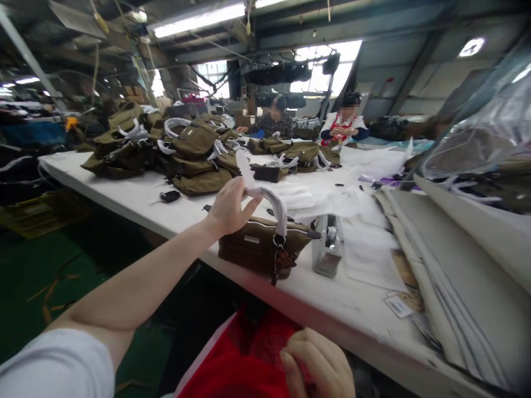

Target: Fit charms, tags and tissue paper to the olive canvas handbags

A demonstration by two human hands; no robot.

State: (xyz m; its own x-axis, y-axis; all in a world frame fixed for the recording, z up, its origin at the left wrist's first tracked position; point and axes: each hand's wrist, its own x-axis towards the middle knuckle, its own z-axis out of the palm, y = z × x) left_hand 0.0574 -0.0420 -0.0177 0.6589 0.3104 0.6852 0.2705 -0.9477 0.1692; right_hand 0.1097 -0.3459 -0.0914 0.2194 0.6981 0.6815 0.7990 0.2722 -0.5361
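An olive-brown handbag (236, 249) stands upright at the near edge of the white table. White foam wrap (277, 205) covers its raised handle, and a loose strip of it sticks up above my fingers. My left hand (230, 209) is closed on the wrapped handle at its left side. From a ring at the handle's base hangs a dark brown patterned charm (285, 258) with a bead chain. Low in front of my red apron (236, 370), my right hand (319, 365) is curled closed; whatever its fingers may hold is hidden.
Just right of the bag stands a metal tape dispenser (327, 249). White foam sheets (365, 243) lie beyond it, near stacked grey panels (448, 254) and a tag (399, 305). Olive bags (194, 141) are heaped at the back left. Two people (342, 130) work across the table.
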